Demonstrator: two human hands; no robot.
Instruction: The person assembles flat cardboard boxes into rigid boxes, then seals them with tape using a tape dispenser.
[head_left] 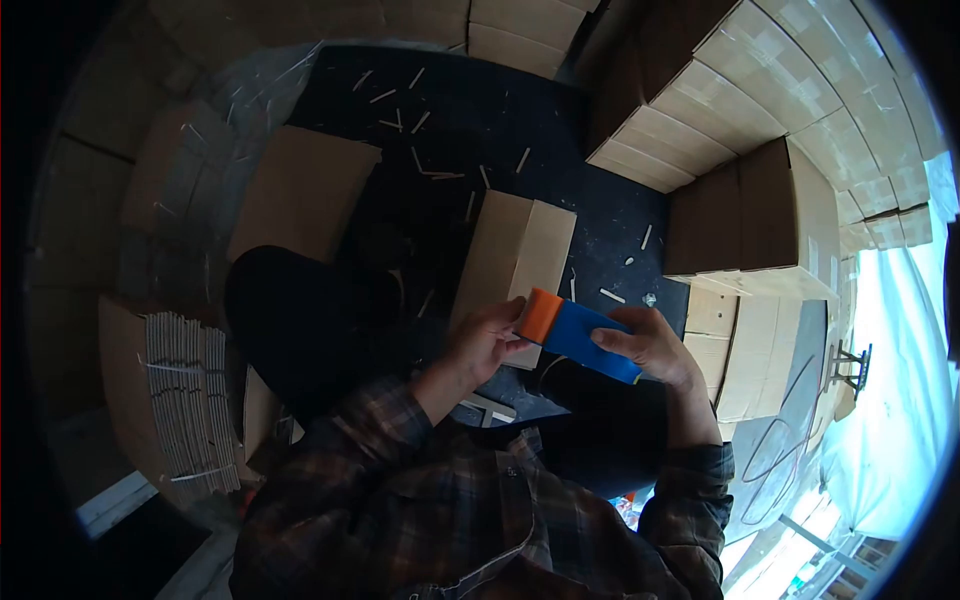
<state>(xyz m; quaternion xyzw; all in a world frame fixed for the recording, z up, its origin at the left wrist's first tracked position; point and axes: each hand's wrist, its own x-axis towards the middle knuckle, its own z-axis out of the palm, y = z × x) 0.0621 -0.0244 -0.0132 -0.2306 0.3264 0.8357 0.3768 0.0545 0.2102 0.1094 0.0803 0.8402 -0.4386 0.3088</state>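
Amid stacked cardboard cartons [745,115] on dark floor [605,240], gripped blue-and-orange block [578,335] firmly with right hand [648,345]; pinched orange end [540,316] with left hand [477,345]. Held over near end of narrow carton [512,250]. Apparently performed two-handed handling step; likely needed balanced hold for next move.

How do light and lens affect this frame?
In the head view, glare washes out the sheeting at right; the floor sits in shadow; wide-angle distortion curves the stacked boxes, with black vignetting at the corners; the blue-and-orange object remains distinct.
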